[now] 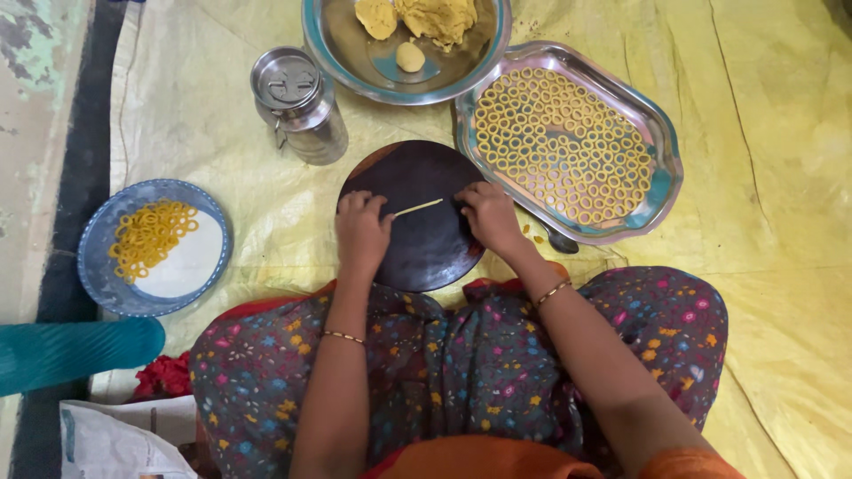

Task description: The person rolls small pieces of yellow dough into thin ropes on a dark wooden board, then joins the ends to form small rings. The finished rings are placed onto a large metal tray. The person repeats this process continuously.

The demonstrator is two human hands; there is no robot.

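Note:
A thin yellow dough strand (419, 208) lies on a dark round board (426, 239) in front of my knees. My left hand (361, 229) rests on the board at the strand's left end, fingertips touching it. At the strand's right end my right hand (489, 215) presses down, fingers curled over the board. Both wrists wear thin bangles. Neither hand lifts anything off the board.
A steel tray (661, 146) packed with several small dough rings sits right of the board. A steel bowl (351, 62) with dough lumps is behind it, beside a lidded steel canister (297, 102). A blue plate (98, 266) with rings lies left. Yellow sheet (781, 266) covers the floor.

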